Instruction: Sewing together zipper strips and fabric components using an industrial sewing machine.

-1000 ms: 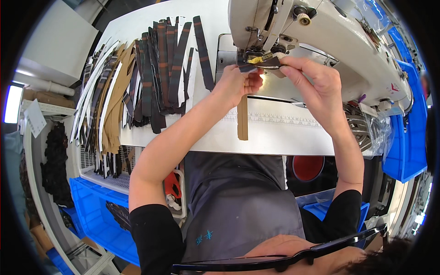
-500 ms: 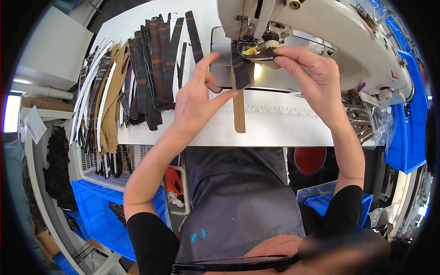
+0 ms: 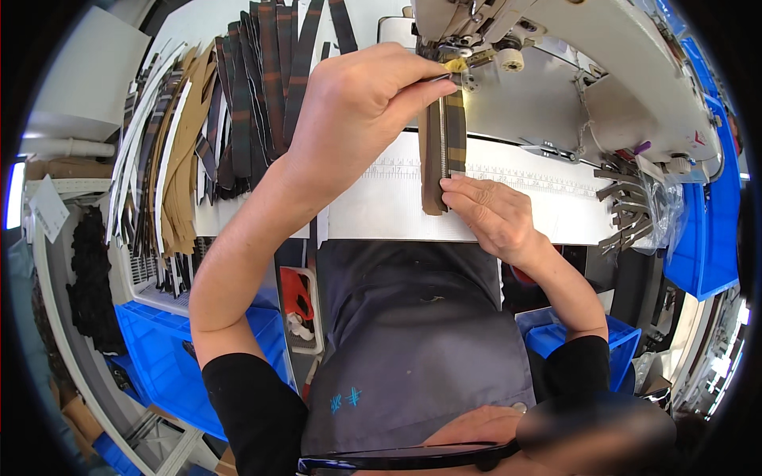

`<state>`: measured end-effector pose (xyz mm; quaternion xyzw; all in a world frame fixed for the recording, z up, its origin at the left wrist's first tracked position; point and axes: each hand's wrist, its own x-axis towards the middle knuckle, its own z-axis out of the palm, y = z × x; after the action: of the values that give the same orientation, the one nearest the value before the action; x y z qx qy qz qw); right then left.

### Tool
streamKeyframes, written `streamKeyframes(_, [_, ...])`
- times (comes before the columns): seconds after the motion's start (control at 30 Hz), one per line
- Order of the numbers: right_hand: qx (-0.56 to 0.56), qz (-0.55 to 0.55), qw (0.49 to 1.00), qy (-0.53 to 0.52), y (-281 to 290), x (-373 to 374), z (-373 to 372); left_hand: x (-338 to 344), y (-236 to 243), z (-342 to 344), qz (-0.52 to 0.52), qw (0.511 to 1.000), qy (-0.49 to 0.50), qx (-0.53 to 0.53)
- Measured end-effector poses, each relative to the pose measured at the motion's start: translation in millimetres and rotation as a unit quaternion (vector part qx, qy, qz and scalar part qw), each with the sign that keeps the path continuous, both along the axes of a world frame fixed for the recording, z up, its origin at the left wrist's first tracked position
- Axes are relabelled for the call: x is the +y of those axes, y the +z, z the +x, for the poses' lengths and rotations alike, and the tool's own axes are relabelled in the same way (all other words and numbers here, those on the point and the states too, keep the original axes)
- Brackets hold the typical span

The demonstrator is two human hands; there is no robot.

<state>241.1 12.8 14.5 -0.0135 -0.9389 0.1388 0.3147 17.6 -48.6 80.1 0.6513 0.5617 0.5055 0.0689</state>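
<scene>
A zipper (image 3: 444, 147) with metal teeth runs toward me from under the sewing machine's needle area (image 3: 456, 47). Along its left side lies a brown strip (image 3: 429, 174); a dark plaid strip (image 3: 457, 131) shows on its right. Closed in a pinch, my left hand (image 3: 357, 107) grips the zipper's far end, just in front of the presser foot, and partly hides it. My right hand (image 3: 492, 216) pinches the near end at its right edge, above the white table. A small yellow piece (image 3: 455, 66) sits by the foot.
Plaid strips (image 3: 274, 79) and tan strips (image 3: 178, 174) lie in bunches on the left. The machine arm (image 3: 611, 67) spans the upper right. A printed ruler (image 3: 532, 181) crosses the white table. Blue bins (image 3: 171, 357) stand below left; short dark strips (image 3: 623, 202) lie at right.
My left hand has gone from spread fingers to a pinch near the foot. My right hand has come down from the foot to the near end, and a zipper now lies over the strips.
</scene>
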Motion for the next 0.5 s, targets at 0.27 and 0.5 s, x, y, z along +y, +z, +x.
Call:
streamKeyframes(0.27, [-0.071, 0.029, 0.997, 0.008, -3.1, -1.7, 5.5, -1.6, 0.9, -0.4, 0.022, 0.998, 0.004, 0.052])
streamKeyframes(0.5, [-0.083, 0.064, 0.994, 0.013, -5.0, -2.6, 6.6, -4.7, -1.2, 0.5, 0.032, 0.997, -0.016, 0.066])
